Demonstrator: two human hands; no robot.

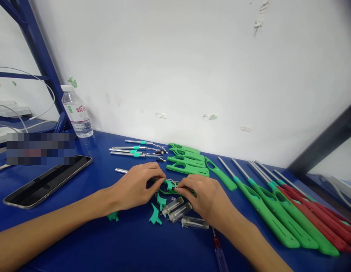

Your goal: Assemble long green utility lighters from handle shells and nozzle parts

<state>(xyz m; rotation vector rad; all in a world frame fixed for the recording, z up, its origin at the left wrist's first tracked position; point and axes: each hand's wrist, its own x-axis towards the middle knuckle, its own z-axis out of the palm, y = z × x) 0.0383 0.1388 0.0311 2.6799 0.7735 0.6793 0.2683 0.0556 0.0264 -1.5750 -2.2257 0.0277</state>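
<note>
My left hand (137, 186) and my right hand (205, 194) meet at a partly assembled green gas lighter (164, 193). Its metal tube (121, 170) sticks out left of my left hand. The left thumb and index finger pinch near a teal trigger (170, 185) set in the lighter. My right fingertips press together on the lighter by the thin white wires; exactly what they grip is partly hidden. Just below lie loose teal triggers (155, 214) and several clear fuel tanks (179, 212). A screwdriver (218, 249) with a red and clear handle lies below my right forearm.
Behind the hands are metal lighter tubes (127, 153) with wires and green lighter shells (188, 161). Finished green lighters (266, 211) and red lighters (314, 211) lie at right. A phone (48, 183) and water bottle (77, 113) are at left, beside a blue frame (36, 45).
</note>
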